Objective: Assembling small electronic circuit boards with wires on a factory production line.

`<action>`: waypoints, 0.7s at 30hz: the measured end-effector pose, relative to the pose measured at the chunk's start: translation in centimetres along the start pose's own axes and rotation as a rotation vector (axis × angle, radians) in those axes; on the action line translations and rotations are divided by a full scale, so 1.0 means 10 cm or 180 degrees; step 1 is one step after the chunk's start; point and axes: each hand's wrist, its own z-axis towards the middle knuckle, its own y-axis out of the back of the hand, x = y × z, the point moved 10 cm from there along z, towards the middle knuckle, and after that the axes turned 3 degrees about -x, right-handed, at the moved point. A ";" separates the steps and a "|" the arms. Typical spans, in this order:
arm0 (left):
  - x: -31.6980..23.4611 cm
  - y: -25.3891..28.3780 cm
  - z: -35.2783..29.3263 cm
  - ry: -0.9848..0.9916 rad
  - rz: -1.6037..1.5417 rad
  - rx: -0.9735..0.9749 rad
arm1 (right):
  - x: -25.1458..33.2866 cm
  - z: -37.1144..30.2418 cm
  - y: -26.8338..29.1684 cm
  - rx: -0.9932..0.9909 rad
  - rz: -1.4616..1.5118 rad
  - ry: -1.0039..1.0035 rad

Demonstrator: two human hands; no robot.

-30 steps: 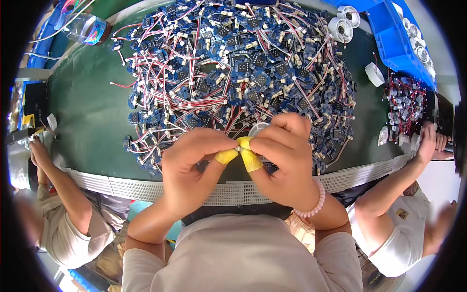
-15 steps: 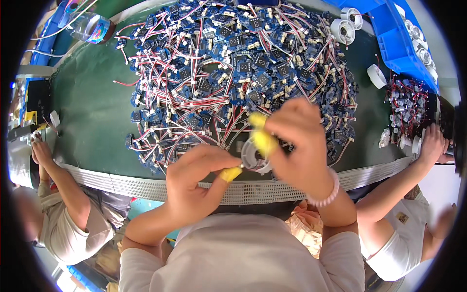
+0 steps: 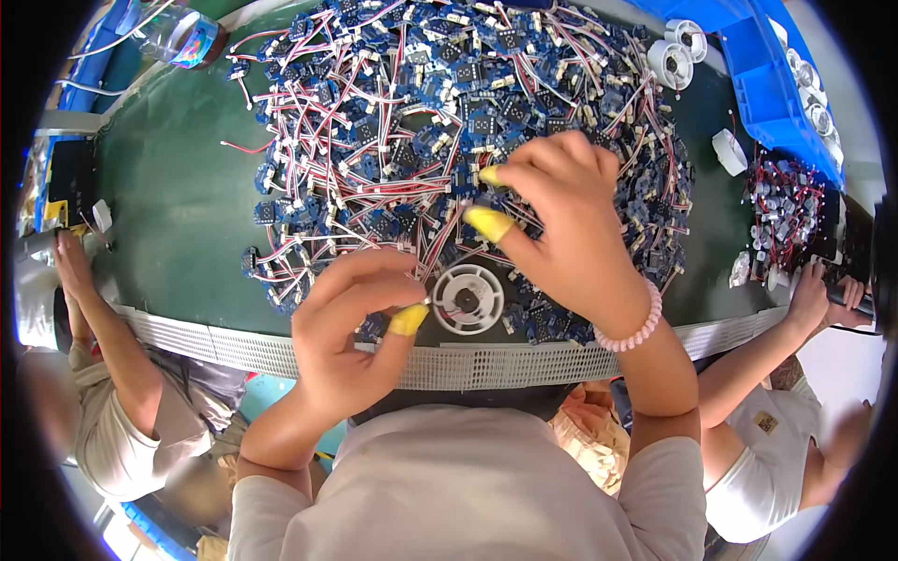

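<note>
A round white plastic housing point(image 3: 468, 299) with a spoked rim and dark centre lies at the table's near edge. My left hand point(image 3: 351, 327) is beside it on the left, thumb and forefinger pinched on a small white connector point(image 3: 427, 301) next to the rim. My right hand point(image 3: 566, 210) hovers over the near part of a big pile of blue circuit boards point(image 3: 486, 122) with red and white wires. Its thumb and forefinger, in yellow finger cots, are apart, and I see nothing held between them. A pink bead bracelet point(image 3: 629, 323) circles the right wrist.
More white housings point(image 3: 671, 64) stand at the far right, near a blue bin point(image 3: 762, 89). Small wired parts point(image 3: 786, 210) are heaped at the right. A clear bottle point(image 3: 182, 42) is at the far left. A perforated white strip point(image 3: 468, 367) edges the green table. Co-workers sit on both sides.
My right hand has left the housing and moved up over the boards, its fingers opening. The housing now rests on the table; my left hand has shifted slightly left.
</note>
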 end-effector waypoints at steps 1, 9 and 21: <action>-0.04 0.03 -0.02 -0.0125 0.0085 -0.0051 | 0.03 0.01 -0.05 0.0084 -0.0022 0.0018; -0.04 -0.10 -0.32 -0.0372 -0.0096 0.0338 | 0.02 -0.01 0.09 -0.0129 0.0151 0.0047; 0.05 -0.38 -0.45 -0.0193 0.0027 0.0634 | 0.36 -0.15 -0.23 0.0515 -0.0102 0.0737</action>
